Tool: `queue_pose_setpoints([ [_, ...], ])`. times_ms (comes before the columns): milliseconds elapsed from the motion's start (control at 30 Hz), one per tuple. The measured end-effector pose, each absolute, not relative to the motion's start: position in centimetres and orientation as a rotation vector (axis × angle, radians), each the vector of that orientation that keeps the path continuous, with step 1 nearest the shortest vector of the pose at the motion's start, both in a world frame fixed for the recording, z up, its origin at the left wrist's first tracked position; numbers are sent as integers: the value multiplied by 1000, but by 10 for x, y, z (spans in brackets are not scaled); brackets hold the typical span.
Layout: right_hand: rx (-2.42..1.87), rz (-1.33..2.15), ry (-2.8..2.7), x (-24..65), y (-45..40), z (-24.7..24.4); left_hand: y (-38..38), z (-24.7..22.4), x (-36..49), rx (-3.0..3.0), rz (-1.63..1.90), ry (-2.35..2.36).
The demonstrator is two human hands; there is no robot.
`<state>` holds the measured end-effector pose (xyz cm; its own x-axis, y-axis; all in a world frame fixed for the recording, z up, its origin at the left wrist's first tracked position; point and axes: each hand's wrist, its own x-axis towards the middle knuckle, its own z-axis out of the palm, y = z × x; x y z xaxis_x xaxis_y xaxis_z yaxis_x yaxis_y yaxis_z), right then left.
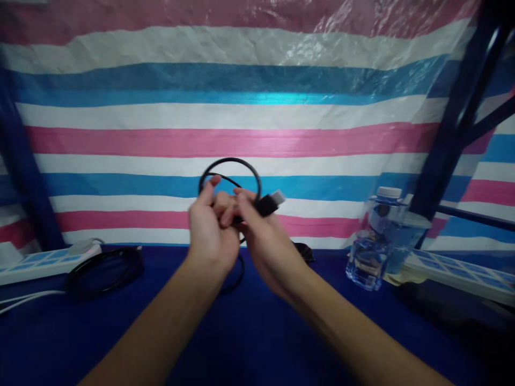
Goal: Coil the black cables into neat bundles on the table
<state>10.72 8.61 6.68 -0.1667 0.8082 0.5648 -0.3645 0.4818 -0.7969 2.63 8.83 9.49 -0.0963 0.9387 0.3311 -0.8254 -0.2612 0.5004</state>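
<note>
Both my hands meet in mid-air above the blue table, around a black cable point(231, 160). A loop of the cable arches over my fingers, and a loose length hangs down behind my wrists toward the tabletop. My right hand point(261, 230) is closed on the cable near its end, where a black plug point(267, 205) with a pale metal tip, like an HDMI plug, points up and to the right. My left hand point(213, 225) grips the looped part, its thumb raised and its other fingers curled against my right hand. Where the fingers overlap, the cable is hidden.
A coiled black cable point(107, 271) lies left, by a white power strip point(48, 262). At right stand a clear water bottle point(370, 241) and a translucent cup point(408, 241), near another power strip point(462, 273). Behind my hands sits a small black bundle point(303, 251). A striped sheet point(161, 142) hangs at the back.
</note>
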Motion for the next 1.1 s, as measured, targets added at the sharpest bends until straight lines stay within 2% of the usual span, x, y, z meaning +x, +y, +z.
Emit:
queue_pose_setpoints([
  [100,-438,1011,-1126,108,85,74,89,87,44,814,1673,284],
  [200,-475,703,-1117,121,86,81,90,88,45,942,1706,410],
  [433,-775,260,-1715,148,90,88,94,92,30,1319,1558,625],
  [567,-924,-10,-2029,160,92,88,97,86,27,1707,1289,793],
  [633,-948,-85,-2057,163,93,87,95,85,27,1765,1192,790],
  [767,-999,-377,-1898,163,92,84,90,90,27,1580,1211,832],
  [967,-895,-158,-2184,167,93,84,89,91,25,1599,1106,849],
  [1100,-908,-180,-2131,169,96,84,95,82,30,1646,1233,901],
])
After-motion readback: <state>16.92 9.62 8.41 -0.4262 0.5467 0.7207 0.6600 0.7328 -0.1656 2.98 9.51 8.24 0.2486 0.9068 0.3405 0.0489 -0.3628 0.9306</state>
